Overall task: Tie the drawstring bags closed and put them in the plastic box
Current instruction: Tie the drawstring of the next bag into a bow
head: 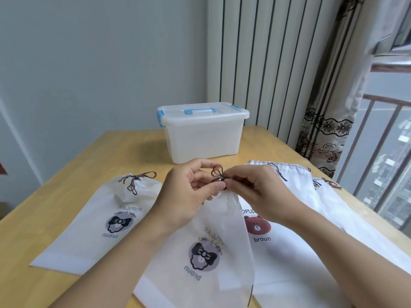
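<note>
1. left hand [189, 192] and right hand [255, 187] are both pinching the dark drawstring [216, 172] at the neck of the middle drawstring bag [211, 247]; a loop is sticking up between the fingertips
2. tied bag [95, 221] is lying left of the left hand; untied bags [295, 192] are lying under and right of the right hand
3. lidded plastic box [203, 134] is sitting just beyond both hands on the wooden table [66, 174]
</note>
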The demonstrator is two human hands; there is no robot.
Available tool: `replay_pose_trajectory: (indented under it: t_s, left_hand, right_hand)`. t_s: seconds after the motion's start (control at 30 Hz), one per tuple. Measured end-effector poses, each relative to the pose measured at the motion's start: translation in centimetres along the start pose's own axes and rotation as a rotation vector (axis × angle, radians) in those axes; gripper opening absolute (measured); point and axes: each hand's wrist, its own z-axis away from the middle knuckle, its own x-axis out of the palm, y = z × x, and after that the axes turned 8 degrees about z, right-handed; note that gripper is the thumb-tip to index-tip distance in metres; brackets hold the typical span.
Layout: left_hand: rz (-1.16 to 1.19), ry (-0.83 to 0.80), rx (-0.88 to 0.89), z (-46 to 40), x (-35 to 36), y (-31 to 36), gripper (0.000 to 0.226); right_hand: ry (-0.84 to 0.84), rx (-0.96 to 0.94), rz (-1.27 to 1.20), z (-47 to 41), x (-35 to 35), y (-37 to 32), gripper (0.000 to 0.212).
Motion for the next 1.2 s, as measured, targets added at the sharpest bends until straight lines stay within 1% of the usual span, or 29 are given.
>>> replay_pose_trajectory:
  t_s: [0.07,0.13,0.2,0.27,0.37,0.47,0.53,0.67,0.73,0.8,0.93,1.07,1.13,1.2]
  left_hand:
    - [0.051,0.0,-0.006,-0.3,-0.5,0.0,0.027]
    - [0.046,0.018,0.01,-0.5,-0.7,-0.1,0.017]
    - [0.007,0.053,0.045,-0.4,-0.6,-0.4,0.014]
    - [-0.1,0.101,0.115,-0.3,-0.5,-0.7,0.013]
    - [-0.279,0.141,0.263,-0.3,-0.4,-0.8,0.011]
    - [-0.343,0.169,0.323,-0.2,-0.3,-0.7,0.011]
    - [-0.303,0.167,0.28,0.0,0.0,-0.7,0.013]
    - [-0.059,0.132,0.077,0.6,1.0,-0.7,0.014]
    - [0.039,0.124,0.027,0.7,1.3,-0.7,0.016]
    - [0.088,0.14,-0.001,0.7,1.4,-0.9,0.02]
    - [0.192,0.167,-0.064,0.6,1.5,-0.9,0.021]
    - [0.212,0.158,-0.138,0.3,1.1,-0.9,0.019]
    - [0.219,0.14,-0.209,0.2,0.7,-1.1,0.019]
    - [0.218,0.131,-0.265,0.1,0.6,-1.2,0.019]
  right_hand:
    - [0.023,0.111,-0.153,-0.1,0.2,0.0,0.018]
    - [0.015,0.166,-0.299,-0.2,0.4,-0.1,0.021]
    - [-0.011,0.201,-0.451,-0.3,0.5,-0.3,0.023]
    - [-0.054,0.216,-0.6,-0.3,0.7,-0.7,0.024]
    - [-0.088,0.195,-0.684,-0.2,1.1,-0.9,0.02]
    - [-0.078,0.197,-0.692,-0.2,1.2,-0.9,0.019]
    - [-0.058,0.203,-0.687,-0.2,1.2,-0.9,0.02]
    - [-0.021,0.218,-0.669,-0.3,1.2,-0.7,0.022]
    - [-0.017,0.224,-0.672,-0.3,1.3,-0.7,0.023]
    - [-0.029,0.233,-0.689,-0.2,1.4,-0.6,0.024]
    - [-0.054,0.262,-0.72,-0.2,1.3,-0.4,0.026]
    - [-0.047,0.273,-0.758,-0.2,1.4,-0.4,0.023]
    - [-0.049,0.256,-0.704,-0.1,1.6,-0.3,0.02]
    - [-0.023,0.206,-0.535,-0.1,1.6,-0.3,0.019]
